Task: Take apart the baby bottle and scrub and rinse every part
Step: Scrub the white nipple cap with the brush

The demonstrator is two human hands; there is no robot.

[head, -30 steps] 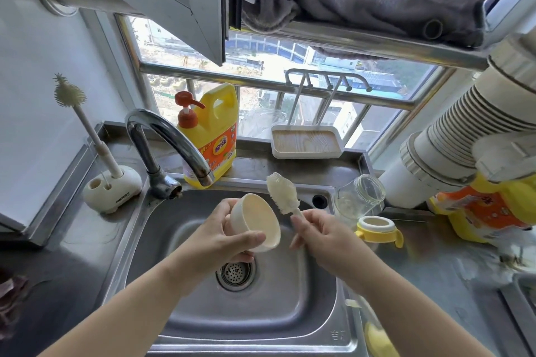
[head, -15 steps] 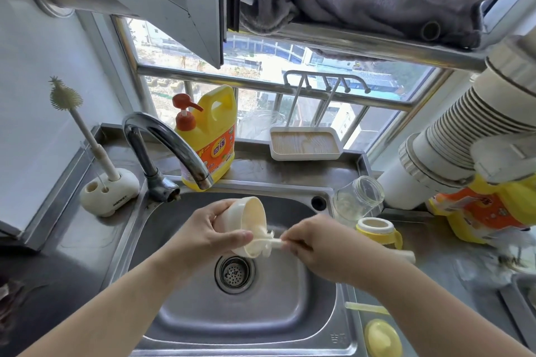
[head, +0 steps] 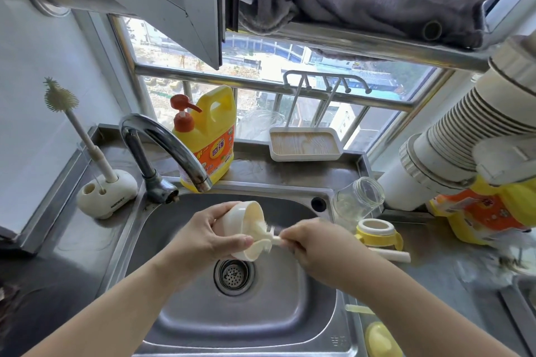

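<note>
Cream cap [head: 249, 229] hides brush [head: 265, 233] head, handle buried in right hand [head: 313, 243]

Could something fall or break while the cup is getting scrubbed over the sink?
Maybe. The glass bottle lies tipped on the counter at the sink's edge, close to the right hand; a bump from the scrubbing arm might roll it in. The left hand holds the cup by its outside only, so a hard push of the brush could knock it loose into the sink.
</note>
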